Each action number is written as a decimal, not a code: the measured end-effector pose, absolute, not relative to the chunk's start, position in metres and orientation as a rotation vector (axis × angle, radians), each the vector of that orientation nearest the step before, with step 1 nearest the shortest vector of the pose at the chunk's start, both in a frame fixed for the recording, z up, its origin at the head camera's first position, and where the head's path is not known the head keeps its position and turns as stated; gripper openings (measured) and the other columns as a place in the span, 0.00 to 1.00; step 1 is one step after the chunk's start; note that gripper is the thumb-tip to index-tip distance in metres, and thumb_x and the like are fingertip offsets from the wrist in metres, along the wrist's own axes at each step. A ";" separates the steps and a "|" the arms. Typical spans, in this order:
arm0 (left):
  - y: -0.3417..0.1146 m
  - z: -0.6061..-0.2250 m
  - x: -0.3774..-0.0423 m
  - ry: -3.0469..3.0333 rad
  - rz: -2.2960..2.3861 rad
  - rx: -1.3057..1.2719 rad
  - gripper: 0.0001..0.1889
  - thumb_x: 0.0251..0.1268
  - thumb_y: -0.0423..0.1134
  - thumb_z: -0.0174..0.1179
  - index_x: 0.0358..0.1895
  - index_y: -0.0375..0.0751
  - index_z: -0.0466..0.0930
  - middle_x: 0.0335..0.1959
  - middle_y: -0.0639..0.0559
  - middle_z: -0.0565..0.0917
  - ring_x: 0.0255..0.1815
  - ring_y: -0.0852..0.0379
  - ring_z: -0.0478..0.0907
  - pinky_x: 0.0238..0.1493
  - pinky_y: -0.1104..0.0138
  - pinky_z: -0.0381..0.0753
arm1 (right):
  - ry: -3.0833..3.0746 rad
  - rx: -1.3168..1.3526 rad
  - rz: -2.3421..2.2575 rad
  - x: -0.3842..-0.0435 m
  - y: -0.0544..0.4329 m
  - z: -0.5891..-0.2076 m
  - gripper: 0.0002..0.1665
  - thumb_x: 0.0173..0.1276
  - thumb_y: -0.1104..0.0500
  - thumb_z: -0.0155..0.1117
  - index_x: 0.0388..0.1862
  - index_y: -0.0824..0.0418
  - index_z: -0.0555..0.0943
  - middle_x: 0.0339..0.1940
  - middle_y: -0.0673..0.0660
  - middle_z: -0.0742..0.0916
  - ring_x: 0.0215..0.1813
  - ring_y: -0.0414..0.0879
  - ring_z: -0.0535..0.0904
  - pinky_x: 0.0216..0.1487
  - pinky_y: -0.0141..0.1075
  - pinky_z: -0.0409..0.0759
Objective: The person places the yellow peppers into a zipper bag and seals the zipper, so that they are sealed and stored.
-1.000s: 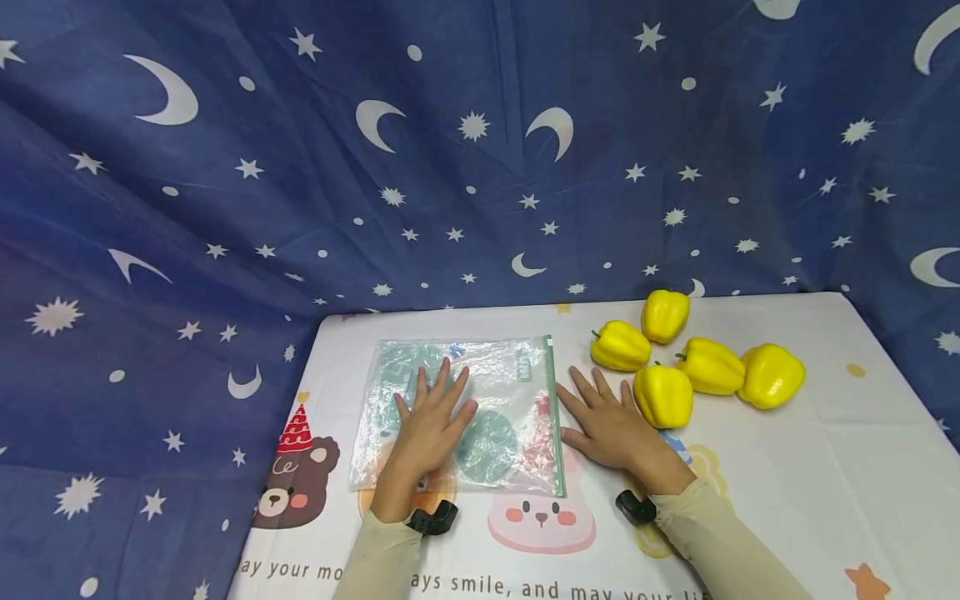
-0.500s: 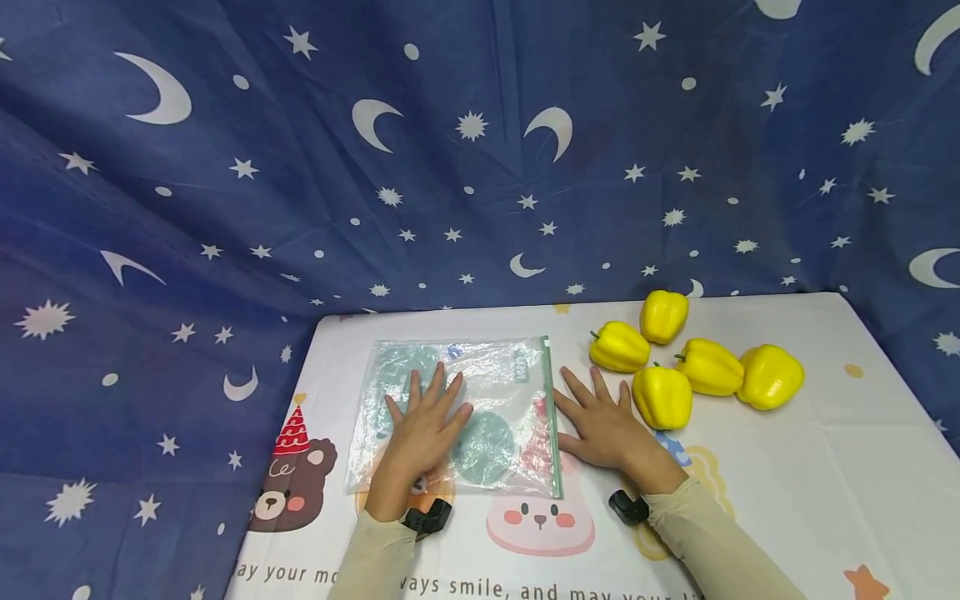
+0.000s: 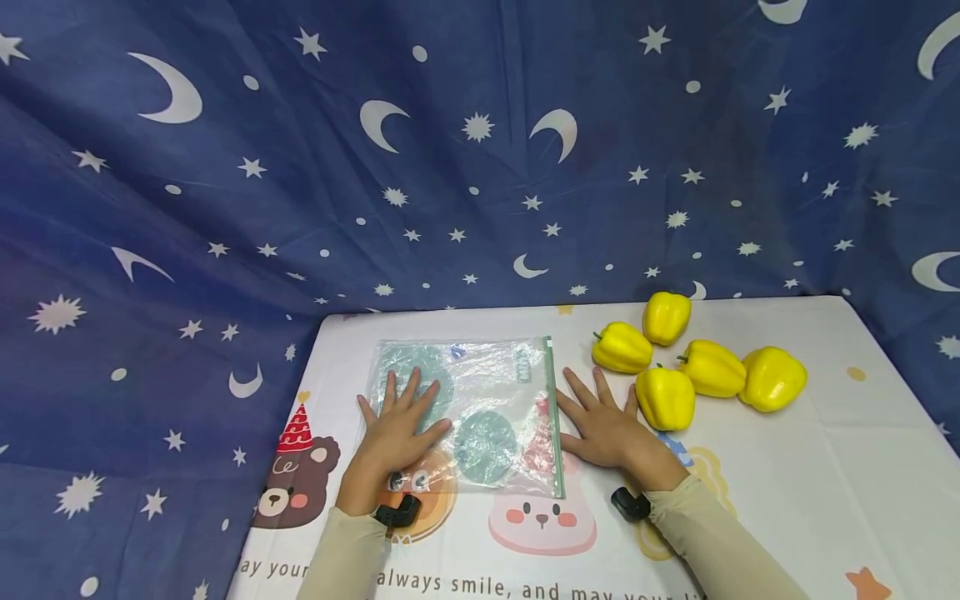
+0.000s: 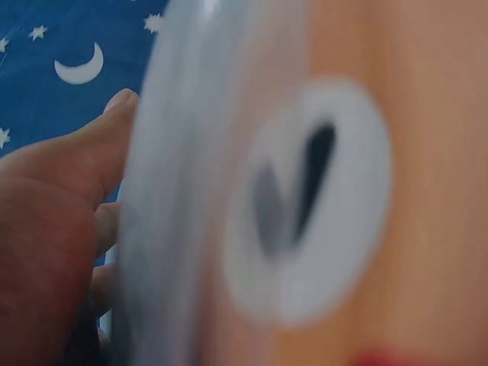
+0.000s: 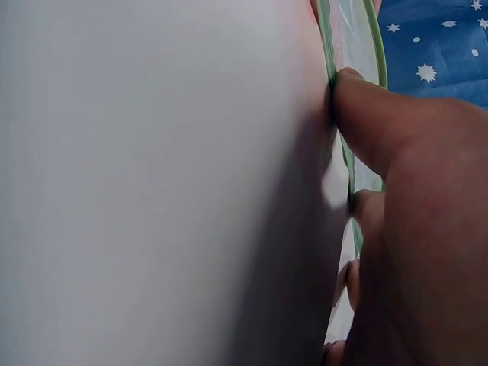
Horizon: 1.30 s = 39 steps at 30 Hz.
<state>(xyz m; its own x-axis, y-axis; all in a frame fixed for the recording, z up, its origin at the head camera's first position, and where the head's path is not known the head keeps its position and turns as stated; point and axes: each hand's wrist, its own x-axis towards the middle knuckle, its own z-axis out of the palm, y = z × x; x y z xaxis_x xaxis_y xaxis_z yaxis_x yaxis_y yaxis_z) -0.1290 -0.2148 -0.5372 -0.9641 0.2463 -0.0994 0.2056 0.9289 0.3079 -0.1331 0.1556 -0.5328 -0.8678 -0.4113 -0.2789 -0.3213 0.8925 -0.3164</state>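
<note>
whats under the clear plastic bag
The printed tablecloth: part of the orange animal print shows through the clear bag. The left hand hides whatever lies beneath it. I can't tell if the teal circles belong to bag or tablecloth.

Clear plastic bag (image 3: 486, 408) (glossy, wrinkled)

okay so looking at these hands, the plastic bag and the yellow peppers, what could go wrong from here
The clear bag might slide or crease if the left hand, spread over its left part, drags across the wrinkled film. The right hand lies beside the nearest yellow pepper, so a sideways move could knock it. Its fingertips also reach the bag's green edge strip, so pushing inward could buckle that edge.
</note>
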 end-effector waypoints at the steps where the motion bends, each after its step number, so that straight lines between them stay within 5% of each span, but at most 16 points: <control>1: -0.218 -0.538 -0.129 2.950 0.451 0.342 0.41 0.70 0.75 0.45 0.82 0.62 0.56 0.86 0.48 0.45 0.85 0.32 0.29 0.64 0.18 0.25 | 2.703 -0.538 -0.366 -0.133 0.156 -0.532 0.48 0.71 0.28 0.54 0.84 0.40 0.54 0.88 0.51 0.44 0.85 0.68 0.31 0.67 0.83 0.26; 10: -0.239 -0.548 -0.129 2.969 0.544 0.299 0.42 0.66 0.71 0.56 0.80 0.61 0.60 0.86 0.46 0.46 0.85 0.33 0.31 0.66 0.19 0.25 | 2.641 -0.517 -0.336 -0.136 0.154 -0.533 0.49 0.72 0.26 0.50 0.85 0.38 0.49 0.88 0.50 0.39 0.85 0.67 0.26 0.66 0.81 0.21; 39: -0.258 -0.562 -0.130 3.029 0.605 0.236 0.43 0.61 0.73 0.59 0.78 0.65 0.64 0.86 0.54 0.48 0.86 0.37 0.36 0.70 0.24 0.22 | 2.597 -0.501 -0.414 -0.139 0.159 -0.539 0.52 0.69 0.21 0.46 0.85 0.38 0.47 0.87 0.49 0.36 0.84 0.64 0.22 0.65 0.77 0.12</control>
